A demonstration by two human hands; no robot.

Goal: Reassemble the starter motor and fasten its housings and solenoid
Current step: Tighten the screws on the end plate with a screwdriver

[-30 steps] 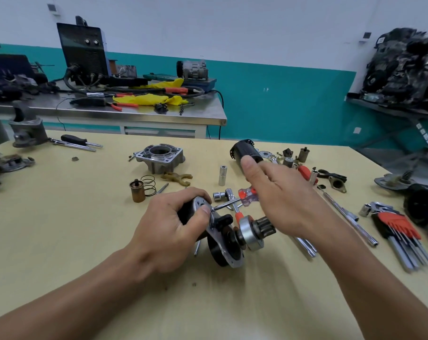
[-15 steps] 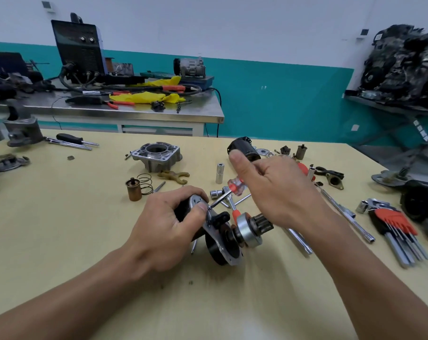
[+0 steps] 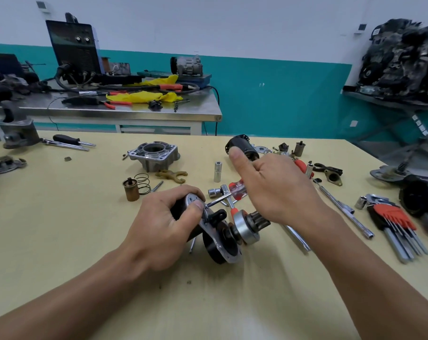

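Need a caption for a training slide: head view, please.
Left hand grips the starter motor on the table while the right hand holds a red-handled screwdriver against it.

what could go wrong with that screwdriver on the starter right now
1. The screwdriver tip meets the starter assembly right beside the thumb of the left hand; a slip could jab it.
2. The starter assembly stands on its round edge, steadied only by that hand, so it may roll under pressure.
3. The right hand holds the handle with its index finger straight, which may be a loose grip.
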